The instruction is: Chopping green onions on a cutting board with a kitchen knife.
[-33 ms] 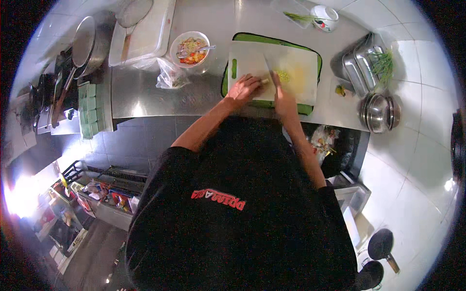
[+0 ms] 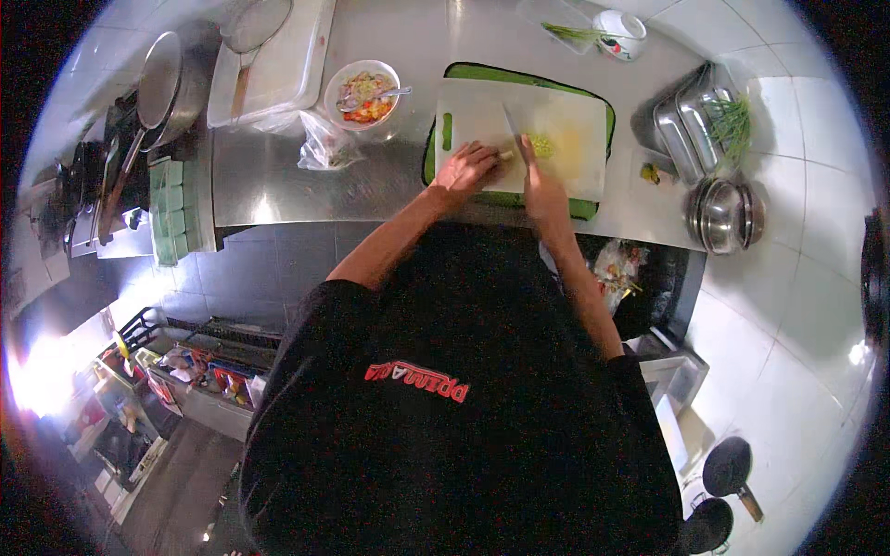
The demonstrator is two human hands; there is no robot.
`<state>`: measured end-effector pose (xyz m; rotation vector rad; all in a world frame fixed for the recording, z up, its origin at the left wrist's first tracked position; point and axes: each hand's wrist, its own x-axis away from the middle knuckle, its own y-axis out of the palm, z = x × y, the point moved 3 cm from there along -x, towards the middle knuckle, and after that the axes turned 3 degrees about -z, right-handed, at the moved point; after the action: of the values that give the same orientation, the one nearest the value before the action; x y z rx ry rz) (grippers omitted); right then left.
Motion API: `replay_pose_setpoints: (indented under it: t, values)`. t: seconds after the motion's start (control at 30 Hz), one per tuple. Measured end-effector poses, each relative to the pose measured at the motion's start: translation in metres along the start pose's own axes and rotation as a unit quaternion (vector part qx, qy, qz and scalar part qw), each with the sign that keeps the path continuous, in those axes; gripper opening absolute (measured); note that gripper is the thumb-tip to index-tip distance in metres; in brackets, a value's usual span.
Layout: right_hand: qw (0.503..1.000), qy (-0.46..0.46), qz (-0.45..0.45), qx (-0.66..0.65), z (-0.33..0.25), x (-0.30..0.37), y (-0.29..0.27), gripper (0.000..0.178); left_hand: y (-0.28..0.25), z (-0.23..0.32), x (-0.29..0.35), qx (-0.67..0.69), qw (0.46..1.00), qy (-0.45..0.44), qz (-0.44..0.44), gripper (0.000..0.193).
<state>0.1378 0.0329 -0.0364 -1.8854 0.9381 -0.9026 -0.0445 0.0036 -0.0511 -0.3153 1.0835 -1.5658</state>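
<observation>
My right hand (image 2: 545,193) is wrapped round the handle of a kitchen knife (image 2: 514,124), its blade pointing away over the white cutting board (image 2: 473,100). Left of the blade, my left hand (image 2: 467,169) presses down with bent fingers on a pale stalk (image 2: 505,155), whose cut end shows beside the knife. What kind of stalk it is I cannot make out. Small yellow-green chopped pieces (image 2: 541,145) lie in a heap just right of the blade. Under the white board is a larger green cutting board (image 2: 586,208) with a dark edge.
Left on the steel counter stand a bowl of chopped food (image 2: 368,91) with a spoon, a plastic bag (image 2: 326,146) and a white tray (image 2: 311,88). At right are steel containers (image 2: 681,139), green stalks (image 2: 732,125) and stacked steel bowls (image 2: 723,218). A white cup (image 2: 619,35) stands far back.
The knife blade, smeared by motion before, shows a sharper, narrower outline and has shifted very slightly. My left hand stays in place on the stalk.
</observation>
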Motion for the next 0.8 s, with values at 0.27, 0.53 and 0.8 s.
replay_pose_setpoints:
  t: [0.27, 0.53, 0.8]
  values:
    - [0.999, 0.022, -0.043, -0.012, -0.03, 0.029, -0.026, 0.073, 0.011, -0.01, 0.001, -0.021, 0.998, -0.002, -0.064, 0.036]
    - [0.999, 0.03, -0.045, 0.009, -0.035, 0.032, -0.027, 0.071, 0.022, -0.014, 0.003, 0.002, 1.0, -0.011, -0.02, 0.039]
    - [0.995, 0.003, 0.005, -0.102, -0.025, -0.018, -0.017, 0.066, 0.023, -0.019, -0.002, 0.02, 1.0, 0.003, -0.015, 0.042]
